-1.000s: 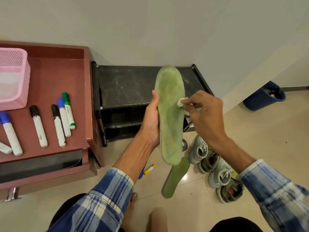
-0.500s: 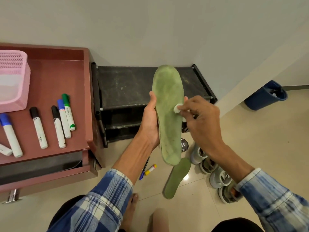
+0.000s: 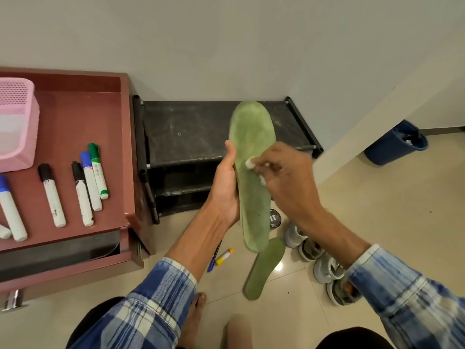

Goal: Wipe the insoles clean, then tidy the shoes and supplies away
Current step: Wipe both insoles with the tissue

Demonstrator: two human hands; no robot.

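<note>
My left hand (image 3: pixel 226 182) grips a worn green insole (image 3: pixel 251 137) upright by its left edge, in front of the black shoe rack (image 3: pixel 191 132). My right hand (image 3: pixel 286 177) pinches a small white wipe (image 3: pixel 249 162) and presses it against the middle of the insole. A second green insole (image 3: pixel 264 269) lies flat on the tiled floor below. A pair of grey sneakers (image 3: pixel 324 265) stands on the floor at the right, partly hidden by my right forearm.
A red-brown drawer unit (image 3: pixel 75 117) at the left carries a pink basket (image 3: pixel 15 124) and several markers (image 3: pixel 88 185). A blue pen and a small yellow-capped tube (image 3: pixel 224 256) lie on the floor. A round tin (image 3: pixel 274 219) sits by the rack. A blue bin (image 3: pixel 395 143) stands at the far right.
My right hand has slid the wipe leftward and slightly down across the insole, from its right edge toward its middle. The left hand keeps its grip.
</note>
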